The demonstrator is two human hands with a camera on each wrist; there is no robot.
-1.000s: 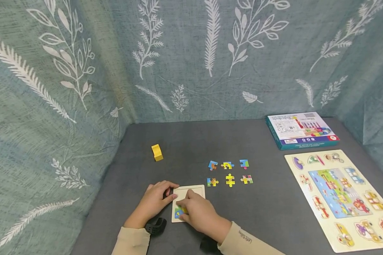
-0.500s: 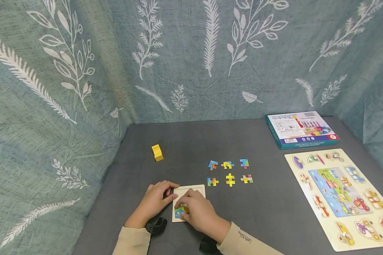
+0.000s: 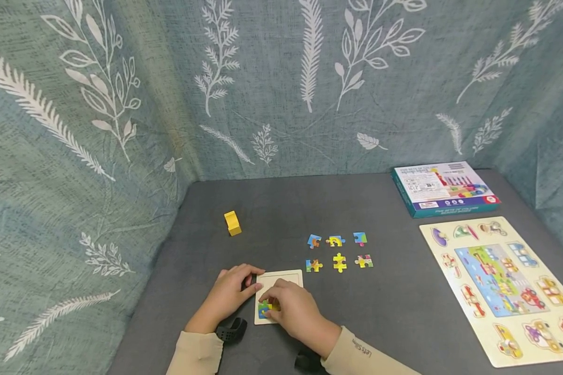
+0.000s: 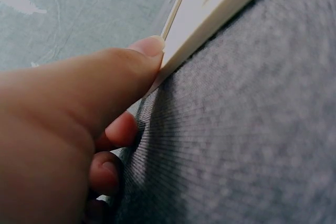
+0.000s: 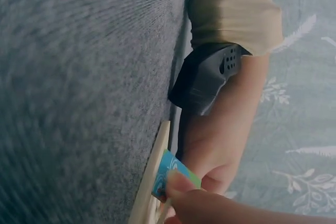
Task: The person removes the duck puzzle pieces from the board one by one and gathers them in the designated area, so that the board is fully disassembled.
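My left hand [image 3: 232, 293] lies at the left side of a small wooden puzzle tray [image 3: 288, 275]. Its straight thumb touches the tray's edge [image 4: 202, 11] in the left wrist view, while other fingers curl loosely below. Over the tray's near part, my right hand [image 3: 296, 311] pinches a blue and green jigsaw piece [image 5: 167, 169] between thumb and finger. That piece stands tilted up from the tray in the right wrist view. In the head view, blue, green and yellow colours show by the fingertips; the hand hides the tray's near right part.
Several loose jigsaw pieces [image 3: 339, 263] lie in two rows right of the tray. Farther back sits a yellow block [image 3: 232, 223]. At the right are a large wooden picture board [image 3: 485, 330] and a teal-sided box [image 3: 445, 190]. A patterned curtain [image 3: 281, 88] borders the table.
My right fingers have shifted slightly at the tray's near left corner, and the jigsaw colours by them show differently. The left hand stays at the tray's edge.
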